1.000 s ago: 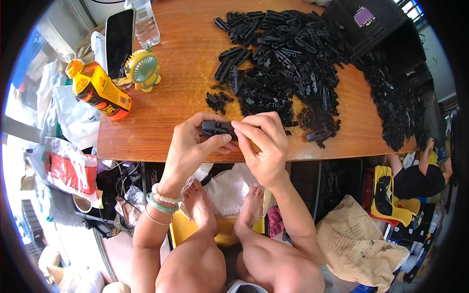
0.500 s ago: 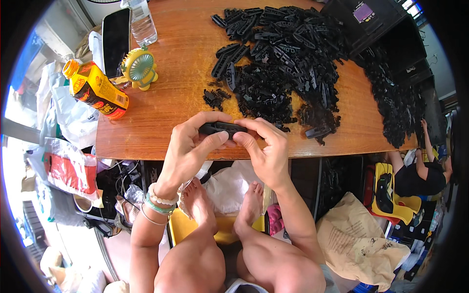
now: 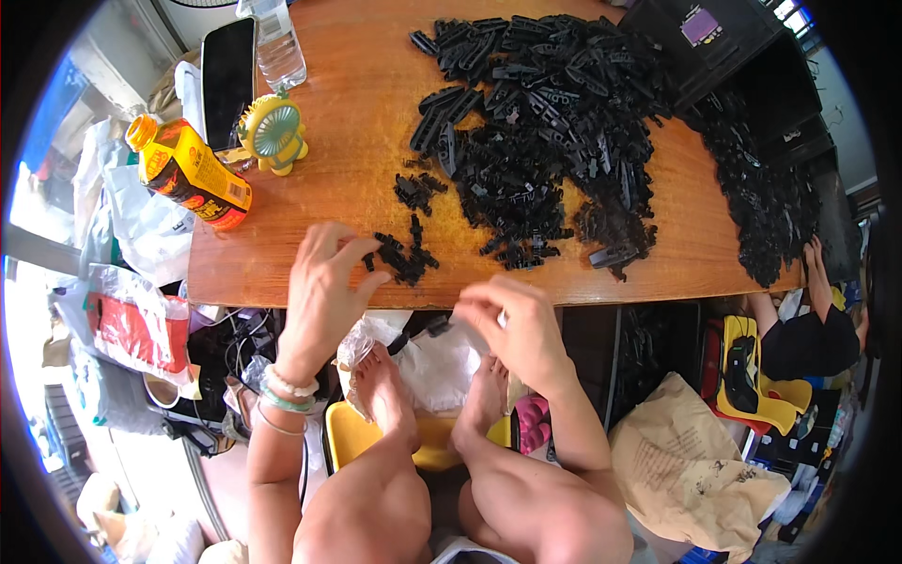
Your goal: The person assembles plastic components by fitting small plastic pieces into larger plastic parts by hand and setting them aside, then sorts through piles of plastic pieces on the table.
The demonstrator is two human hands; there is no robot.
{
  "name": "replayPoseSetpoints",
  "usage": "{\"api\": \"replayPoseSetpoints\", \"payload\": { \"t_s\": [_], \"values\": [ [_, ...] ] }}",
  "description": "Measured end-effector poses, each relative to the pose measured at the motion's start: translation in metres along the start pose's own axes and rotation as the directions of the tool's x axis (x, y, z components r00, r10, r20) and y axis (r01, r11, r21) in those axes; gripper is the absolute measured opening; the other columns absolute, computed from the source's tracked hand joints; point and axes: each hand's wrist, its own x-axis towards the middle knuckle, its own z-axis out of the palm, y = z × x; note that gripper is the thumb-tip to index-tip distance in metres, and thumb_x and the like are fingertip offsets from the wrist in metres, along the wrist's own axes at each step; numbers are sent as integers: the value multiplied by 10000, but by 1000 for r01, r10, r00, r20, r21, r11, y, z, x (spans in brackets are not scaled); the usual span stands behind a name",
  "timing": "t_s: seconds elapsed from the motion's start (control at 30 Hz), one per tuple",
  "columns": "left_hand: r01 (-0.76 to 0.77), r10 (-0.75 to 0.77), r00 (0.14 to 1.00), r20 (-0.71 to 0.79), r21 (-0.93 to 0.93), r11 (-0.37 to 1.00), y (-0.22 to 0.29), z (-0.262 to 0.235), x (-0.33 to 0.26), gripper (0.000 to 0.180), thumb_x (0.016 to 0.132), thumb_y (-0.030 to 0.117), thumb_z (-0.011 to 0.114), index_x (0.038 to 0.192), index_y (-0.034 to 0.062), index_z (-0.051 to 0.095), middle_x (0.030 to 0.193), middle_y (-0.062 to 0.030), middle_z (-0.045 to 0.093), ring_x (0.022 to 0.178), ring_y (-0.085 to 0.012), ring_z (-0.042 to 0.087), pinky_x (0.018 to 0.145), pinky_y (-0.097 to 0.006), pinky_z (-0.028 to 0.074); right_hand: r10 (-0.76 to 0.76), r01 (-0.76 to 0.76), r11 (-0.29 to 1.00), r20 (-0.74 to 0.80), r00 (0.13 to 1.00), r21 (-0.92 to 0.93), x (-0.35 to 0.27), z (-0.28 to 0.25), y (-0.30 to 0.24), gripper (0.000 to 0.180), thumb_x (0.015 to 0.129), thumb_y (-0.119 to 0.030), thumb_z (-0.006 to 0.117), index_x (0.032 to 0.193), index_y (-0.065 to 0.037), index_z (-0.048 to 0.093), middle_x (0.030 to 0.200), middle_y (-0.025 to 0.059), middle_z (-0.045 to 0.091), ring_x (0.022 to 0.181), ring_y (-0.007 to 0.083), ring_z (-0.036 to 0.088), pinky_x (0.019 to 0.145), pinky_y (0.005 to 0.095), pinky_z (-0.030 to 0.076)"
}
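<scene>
The left hand [image 3: 324, 287] lies over the near edge of the brown wooden tabletop [image 3: 357, 113], fingers spread and curled, its fingertips at a small cluster of short black plastic clips [image 3: 402, 258] near that edge. The right hand [image 3: 515, 324] hangs just past the near edge, fingers pinched on a small black plastic part [image 3: 438, 326] above a white plastic bag [image 3: 442, 362]. A large heap of long black plastic pieces [image 3: 545, 122] covers the middle and far right of the tabletop. At the far left corner stand a yellow juice bottle [image 3: 188, 174], a small yellow handheld fan [image 3: 272, 136] and a black phone [image 3: 227, 80].
</scene>
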Motion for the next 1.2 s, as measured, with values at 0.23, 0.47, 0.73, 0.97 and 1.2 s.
{"api": "replayPoseSetpoints", "payload": {
  "t_s": [0.23,0.47,0.73,0.97,1.2],
  "values": [
    [-16,43,995,93,-276,961,12,20,51,194,727,92,691,876,-16,629,852,-152,612,840,-346,583,751,-401,470,-327,239,923,-292,899,-300,88,19,23,117,764,18,644,879,-1,654,806,94,580,778,275,558,682,356,467],
    [114,-114,993,13,-24,993,-21,54,158,296,746,158,704,967,-25,628,870,-191,658,840,-370,622,737,-411,490,-347,152,788,-225,911,-597,111,34,27,53,729,-53,648,739,-27,603,838,102,543,859,277,500,754,386,392],
    [309,-294,951,96,-254,916,-42,31,135,314,776,134,691,1024,-41,610,851,-129,679,784,-229,657,691,-311,511,-49,135,978,-458,888,158,69,9,12,132,801,66,608,911,0,579,779,69,583,612,117,586,522,233,447],
    [343,-302,905,301,-934,97,-1,32,55,154,840,-13,526,982,-15,586,997,-132,635,807,-182,631,723,-248,509,244,-14,718,-233,941,696,47,0,3,126,877,14,565,999,23,594,829,52,608,723,87,567,599,202,420],
    [241,-38,970,241,-971,-15,18,27,32,216,803,-167,461,908,-12,568,1094,-145,580,885,-163,617,709,-274,543,21,199,725,-310,950,659,33,0,-17,114,886,9,575,970,47,641,941,72,587,776,106,557,688,219,458]
  ]
}}
